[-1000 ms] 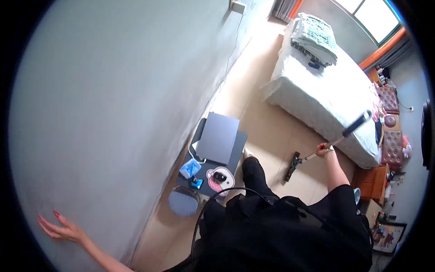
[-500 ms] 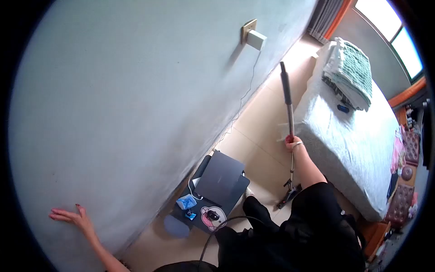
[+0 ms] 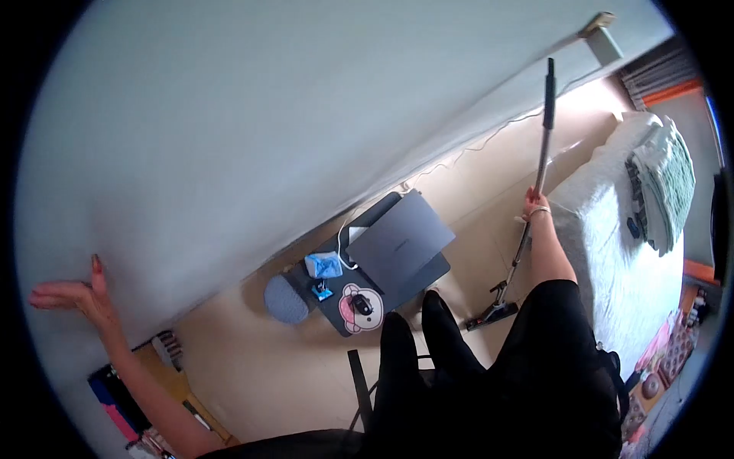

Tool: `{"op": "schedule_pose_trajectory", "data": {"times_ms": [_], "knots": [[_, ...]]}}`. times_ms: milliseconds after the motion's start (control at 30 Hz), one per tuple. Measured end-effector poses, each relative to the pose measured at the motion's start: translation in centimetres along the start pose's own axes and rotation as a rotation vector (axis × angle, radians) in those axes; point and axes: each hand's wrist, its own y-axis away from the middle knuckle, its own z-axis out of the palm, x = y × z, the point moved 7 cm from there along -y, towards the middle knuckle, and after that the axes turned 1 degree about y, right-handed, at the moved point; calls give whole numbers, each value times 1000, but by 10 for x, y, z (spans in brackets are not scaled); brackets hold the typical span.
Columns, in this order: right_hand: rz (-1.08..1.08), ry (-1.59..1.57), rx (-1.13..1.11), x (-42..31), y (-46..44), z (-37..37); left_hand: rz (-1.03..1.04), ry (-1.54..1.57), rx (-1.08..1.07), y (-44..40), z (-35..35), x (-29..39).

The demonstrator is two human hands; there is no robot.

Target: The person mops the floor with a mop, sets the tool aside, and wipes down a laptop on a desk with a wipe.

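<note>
My right hand (image 3: 536, 206) is closed around the silver pole of a long-handled floor mop (image 3: 544, 157). Its black grip rises above the hand, and its flat dark head rests on the floor between my legs and the bed. At the far left, my left hand (image 3: 73, 298) is held out before the pale wall (image 3: 267, 115), thumb apart and fingers stretched. Whether it touches the wall I cannot tell. Nothing is in it.
A low dark table (image 3: 436, 269) by the wall carries a laptop (image 3: 401, 241), a blue-and-white packet (image 3: 324, 265) and a mouse (image 3: 362, 305) on a cartoon pad. Beside it is a grey round stool (image 3: 286, 299). The bed (image 3: 589, 222) with folded bedding (image 3: 665, 180) stands right.
My view has turned, so the table, bed and wall socket appear shifted. The mop stays in my right hand. My left hand appears farther left and higher, with fingers still stretched.
</note>
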Motion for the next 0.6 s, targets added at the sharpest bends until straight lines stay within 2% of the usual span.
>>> {"op": "schedule_pose_trajectory", "data": {"times_ms": [33, 100, 133, 167, 200, 233, 267, 300, 333, 367, 400, 433, 467, 500, 567, 600], "knots": [[-11, 36, -32, 1, 16, 10, 5, 59, 38, -3, -4, 2], [-87, 70, -108, 0, 24, 21, -20, 35, -28, 15, 6, -19], [-81, 85, -106, 10, 34, 21, -32, 29, -53, 12, 8, -19], [-163, 18, -74, 9, 49, 27, -45, 22, -79, 10, 11, -18], [-247, -51, -40, 9, 74, 34, 29, 55, 115, -18, -13, 20], [-164, -21, -53, 23, 105, 41, 102, 90, 307, -23, -30, 39], [-171, -9, -53, 29, 104, 23, 91, 95, 299, 4, -23, 32], [-66, 210, -67, 43, 97, 6, -143, 405, 122, 43, 1, 10], [39, 428, -79, 53, 93, -8, -228, 528, 96, 64, 8, 27], [-6, 703, -24, 65, 110, -19, -318, 649, 79, 85, 16, 45], [-46, 974, 34, 84, 131, -28, -251, 579, 212, 88, -2, 96], [-47, 1249, 1, 98, 135, -39, -418, 655, 61, 134, 21, 117], [-44, 1531, -37, 112, 133, -47, -475, 654, -197, 177, 39, 152], [-37, 1544, -41, 123, 132, -52, -707, 894, -417, 228, 59, 192], [-130, 2082, -248, 150, 126, -50, -881, 1061, -796, 351, 83, 267], [-123, 2098, -263, 159, 113, -51, -895, 1058, -913, 418, 85, 303]]}}
